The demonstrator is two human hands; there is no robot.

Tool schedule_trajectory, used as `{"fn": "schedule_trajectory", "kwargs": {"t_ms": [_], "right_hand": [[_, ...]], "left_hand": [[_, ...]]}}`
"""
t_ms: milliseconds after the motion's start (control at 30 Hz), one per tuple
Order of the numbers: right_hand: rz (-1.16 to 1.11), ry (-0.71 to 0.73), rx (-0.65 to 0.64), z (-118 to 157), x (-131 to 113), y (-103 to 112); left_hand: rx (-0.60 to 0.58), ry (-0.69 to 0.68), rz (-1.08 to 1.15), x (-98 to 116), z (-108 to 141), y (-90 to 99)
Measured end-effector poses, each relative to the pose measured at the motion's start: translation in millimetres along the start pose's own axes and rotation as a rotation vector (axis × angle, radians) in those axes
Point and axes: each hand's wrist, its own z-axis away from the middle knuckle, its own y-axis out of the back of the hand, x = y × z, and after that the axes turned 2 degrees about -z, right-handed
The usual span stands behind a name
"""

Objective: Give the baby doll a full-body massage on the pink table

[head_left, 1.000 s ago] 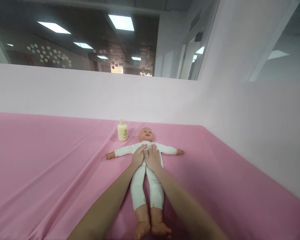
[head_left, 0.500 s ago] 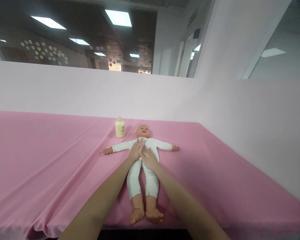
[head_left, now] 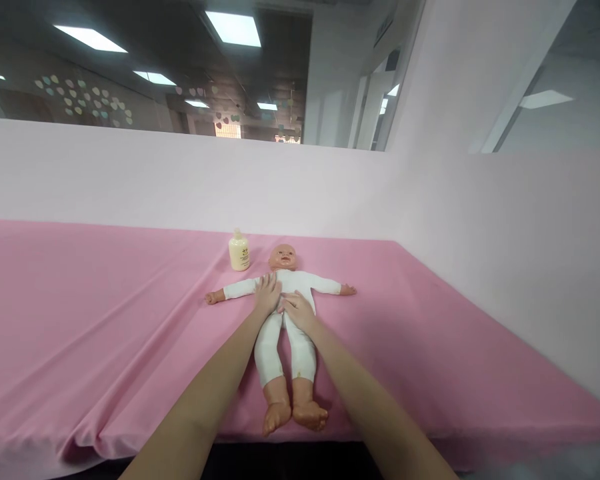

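A baby doll (head_left: 267, 347) in a white suit lies on its back on the pink cloth, its arms spread wide and its feet toward me. My left hand (head_left: 267, 295) rests flat on the left side of the doll's chest, fingers stretched toward its shoulder. On the lower front of the torso lies my right hand (head_left: 299, 311), its fingers extended and angled to the left. Neither hand holds anything. A pale yellow pump bottle (head_left: 239, 253) stands upright to the left of the doll's head.
The pink cloth (head_left: 430, 347) covers the table, with folds at the left and a front edge near my forearms. A white wall (head_left: 180, 177) with windows rises behind, and another wall (head_left: 545, 247) runs along the right.
My left hand has shifted slightly left on the doll's chest, away from my right hand, so more of the white suit shows between them. The view has moved a little.
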Motion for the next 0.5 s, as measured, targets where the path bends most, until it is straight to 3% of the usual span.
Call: {"fn": "schedule_trajectory", "kwargs": {"t_ms": [100,267,400,500], "right_hand": [[-0.072,-0.111,0.077,2.5,0.0,-2.5],[-0.105,-0.254,0.141,-13.8,11.0,4.0],[-0.087,-0.3,0.156,-39.9,19.5,18.8],[-0.026,-0.205,0.186,-51.3,19.9,24.8]], "left_hand": [[0.026,0.152,0.02,-5.5,0.6,-3.5],[0.029,0.201,0.027,-8.4,3.0,-6.6],[0.031,0.078,0.053,-5.2,6.2,-5.6],[-0.009,-0.145,0.092,-3.2,6.8,-4.3]]}}
